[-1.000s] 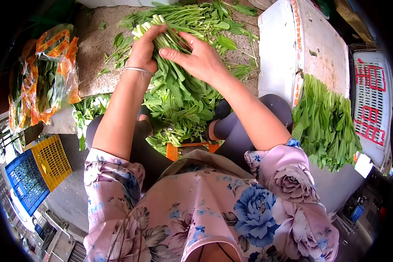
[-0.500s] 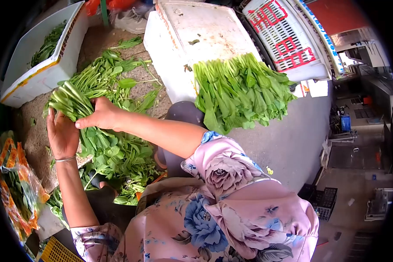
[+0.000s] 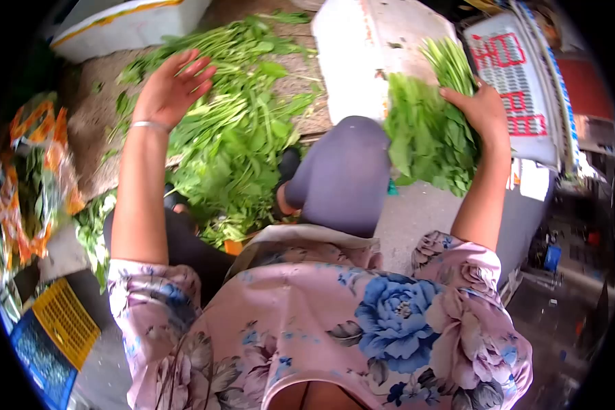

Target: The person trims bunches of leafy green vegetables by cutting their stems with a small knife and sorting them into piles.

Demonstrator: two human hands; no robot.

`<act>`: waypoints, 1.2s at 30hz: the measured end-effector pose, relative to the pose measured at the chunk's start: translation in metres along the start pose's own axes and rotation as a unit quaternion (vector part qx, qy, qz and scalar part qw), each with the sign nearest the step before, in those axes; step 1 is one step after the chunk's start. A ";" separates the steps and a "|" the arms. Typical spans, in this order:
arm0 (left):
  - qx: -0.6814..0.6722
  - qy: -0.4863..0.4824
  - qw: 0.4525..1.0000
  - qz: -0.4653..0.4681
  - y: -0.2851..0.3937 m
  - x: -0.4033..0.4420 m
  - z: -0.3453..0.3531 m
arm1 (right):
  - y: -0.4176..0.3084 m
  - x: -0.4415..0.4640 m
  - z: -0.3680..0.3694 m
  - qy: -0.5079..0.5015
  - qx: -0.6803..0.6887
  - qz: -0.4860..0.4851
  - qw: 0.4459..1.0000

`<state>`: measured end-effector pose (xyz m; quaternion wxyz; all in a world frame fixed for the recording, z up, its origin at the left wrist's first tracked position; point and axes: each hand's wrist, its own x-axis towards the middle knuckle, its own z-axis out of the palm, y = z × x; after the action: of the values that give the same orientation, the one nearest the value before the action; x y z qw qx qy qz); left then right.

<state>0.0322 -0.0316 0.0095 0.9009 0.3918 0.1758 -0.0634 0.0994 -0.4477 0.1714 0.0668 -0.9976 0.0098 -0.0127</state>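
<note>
My right hand [image 3: 486, 115] is wrapped round a bunch of leafy greens [image 3: 449, 65], pale stems pointing away from me and leaves hanging toward me. The bunch rests against more leafy greens [image 3: 411, 123] laid along the edge of a white foam box [image 3: 352, 58]. Out to the left, my left hand [image 3: 173, 89] is empty, its fingers loosely apart and partly curled. Beneath and beside it spreads a loose pile of leafy greens [image 3: 229, 147] on the ground.
Another white foam box [image 3: 126, 31] stands at the back left. An orange-patterned plastic bag [image 3: 37, 171] with greens and a yellow basket [image 3: 65, 314] are at the left. My knee [image 3: 352, 174] is between the pile and the right-hand greens. A white crate [image 3: 502, 75] stands far right.
My right hand has carried the bunch from the left over to the greens on the foam box. My left hand has let go of it and opened. The view has shifted.
</note>
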 end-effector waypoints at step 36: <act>-0.118 0.091 0.980 0.129 0.070 -0.024 -0.044 | -0.228 0.016 0.366 -0.317 -0.105 -0.234 0.913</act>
<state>0.0158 0.0481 0.0379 0.9218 0.3060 0.2111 0.1100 0.1289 -0.1736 -0.1603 -0.0440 -0.9244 -0.2441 0.2899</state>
